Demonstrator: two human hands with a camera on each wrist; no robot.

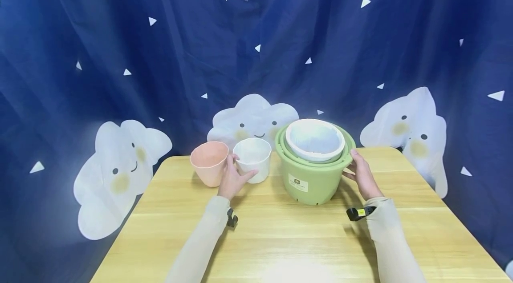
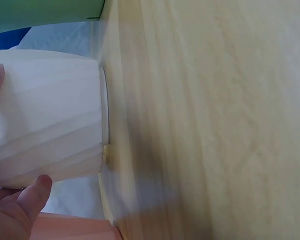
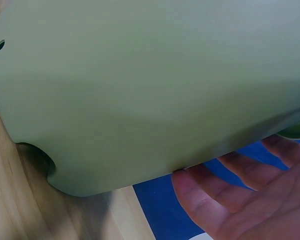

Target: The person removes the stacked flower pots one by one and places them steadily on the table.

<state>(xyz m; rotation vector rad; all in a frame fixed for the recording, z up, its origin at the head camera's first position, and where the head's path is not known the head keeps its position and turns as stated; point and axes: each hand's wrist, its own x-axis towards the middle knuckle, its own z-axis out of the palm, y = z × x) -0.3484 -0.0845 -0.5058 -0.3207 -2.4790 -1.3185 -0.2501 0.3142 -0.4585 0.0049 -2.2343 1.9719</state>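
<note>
A white flower pot (image 1: 253,158) with slanting ridges stands near the far edge of the table. My left hand (image 1: 232,179) grips it, thumb against the near side and fingers round its left side. Just left of that hand is a pink pot (image 1: 208,165). My right hand (image 1: 362,175) touches the right side of a large green pot (image 1: 310,180), with fairly straight fingers (image 3: 200,200) along the wall below the rim. Nested in the green pot are a smaller green pot (image 1: 287,145) and a white pot (image 1: 315,139).
The wooden table (image 1: 280,238) extends toward me below the pots. A dark blue curtain (image 1: 256,29) with smiling clouds and white triangles hangs behind it. A label (image 1: 298,183) is stuck on the large green pot's front.
</note>
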